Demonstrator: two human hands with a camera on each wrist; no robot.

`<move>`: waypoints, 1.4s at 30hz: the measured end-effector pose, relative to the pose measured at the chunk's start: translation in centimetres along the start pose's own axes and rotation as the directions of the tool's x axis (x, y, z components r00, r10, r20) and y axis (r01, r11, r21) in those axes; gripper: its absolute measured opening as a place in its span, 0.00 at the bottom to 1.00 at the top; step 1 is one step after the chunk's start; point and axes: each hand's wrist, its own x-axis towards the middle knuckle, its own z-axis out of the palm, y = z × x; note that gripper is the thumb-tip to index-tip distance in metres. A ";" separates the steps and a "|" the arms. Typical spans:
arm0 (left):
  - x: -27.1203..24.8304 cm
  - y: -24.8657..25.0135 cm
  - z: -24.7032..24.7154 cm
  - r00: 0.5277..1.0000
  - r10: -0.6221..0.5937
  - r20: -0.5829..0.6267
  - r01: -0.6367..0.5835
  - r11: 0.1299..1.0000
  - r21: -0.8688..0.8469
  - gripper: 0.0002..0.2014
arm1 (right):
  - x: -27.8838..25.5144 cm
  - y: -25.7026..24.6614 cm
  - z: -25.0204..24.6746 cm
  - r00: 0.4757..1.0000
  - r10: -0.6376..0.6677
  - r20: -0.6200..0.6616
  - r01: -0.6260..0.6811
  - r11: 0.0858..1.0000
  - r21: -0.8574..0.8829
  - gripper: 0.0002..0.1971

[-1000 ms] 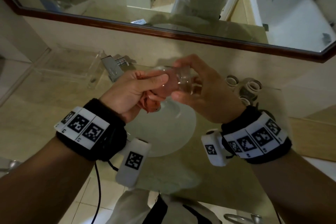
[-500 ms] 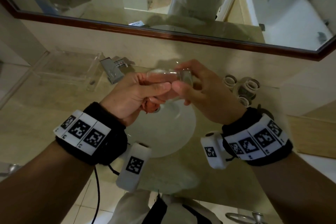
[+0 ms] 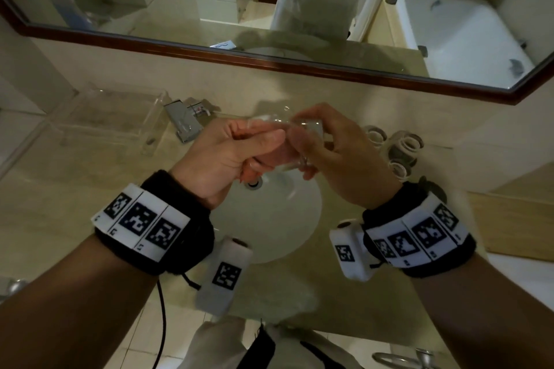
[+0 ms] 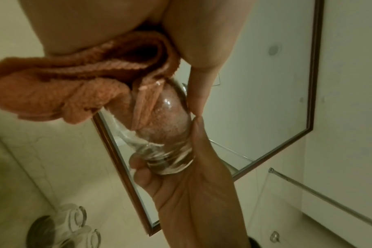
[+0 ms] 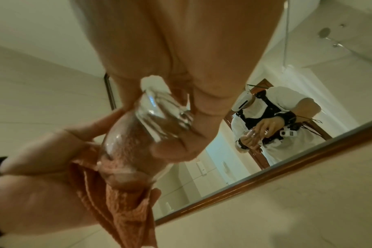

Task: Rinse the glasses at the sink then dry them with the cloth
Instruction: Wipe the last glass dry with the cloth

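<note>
I hold a small clear glass (image 3: 292, 145) (image 4: 170, 132) (image 5: 138, 134) on its side above the white sink basin (image 3: 269, 228). My right hand (image 3: 332, 156) grips its thick base end (image 4: 170, 161), thumb and fingers round it. An orange cloth (image 4: 60, 89) (image 5: 121, 198) is stuffed into the glass's mouth, and my left hand (image 3: 230, 156) pinches the cloth and the rim, thumb on top. Most of the cloth is hidden behind my left hand in the head view.
Several more glasses (image 3: 395, 150) (image 4: 78, 226) stand on the counter to the right of the basin. The tap (image 3: 186, 123) and a clear acrylic tray (image 3: 111, 120) are behind left. A wood-framed mirror (image 3: 269, 60) runs along the wall.
The glass has turned between my hands and both hands have shifted slightly up and toward the wall; the grips are the same.
</note>
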 end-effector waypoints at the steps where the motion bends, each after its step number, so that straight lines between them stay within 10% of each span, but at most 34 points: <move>1: 0.0 0.0 -0.2 1.000 -0.010 -0.014 0.010 1.000 -0.019 0.15 | 0.0 0.2 0.0 0.998 -0.061 0.003 0.061 0.998 -0.020 0.22; 7: -0.6 -0.2 -0.9 0.998 -0.055 -0.023 0.053 0.995 -0.081 0.14 | -0.5 0.6 0.7 0.982 -0.190 -0.016 0.190 0.982 0.006 0.33; 13: -1.0 0.0 -1.5 0.999 0.039 0.013 -0.039 0.999 0.006 0.12 | 0.2 -1.2 1.7 0.956 0.294 0.006 -0.294 0.956 -0.004 0.39; 17: -1.1 0.2 -2.6 0.998 0.054 0.017 -0.054 0.999 0.000 0.15 | 0.4 -1.5 2.2 0.980 0.196 0.027 -0.197 0.979 0.054 0.18; 21: -0.6 0.6 -4.3 0.999 0.026 -0.018 -0.026 0.999 -0.019 0.13 | 1.0 -1.4 3.2 0.999 0.002 -0.042 -0.006 0.997 -0.075 0.28; 31: 1.3 1.7 -7.1 0.988 0.033 0.150 -0.036 0.999 0.013 0.03 | 2.9 -4.8 6.4 0.934 0.317 -0.166 -0.305 0.948 0.097 0.31; 35: 2.3 1.4 -6.7 0.977 0.022 0.211 -0.006 0.997 -0.077 0.10 | 2.0 -4.6 6.0 0.933 0.221 -0.284 -0.207 0.975 0.079 0.19; 42: 3.8 0.2 -3.4 0.955 -0.034 0.294 0.057 0.996 -0.072 0.13 | -1.0 -2.5 3.6 0.920 0.140 -0.366 -0.137 0.990 0.035 0.35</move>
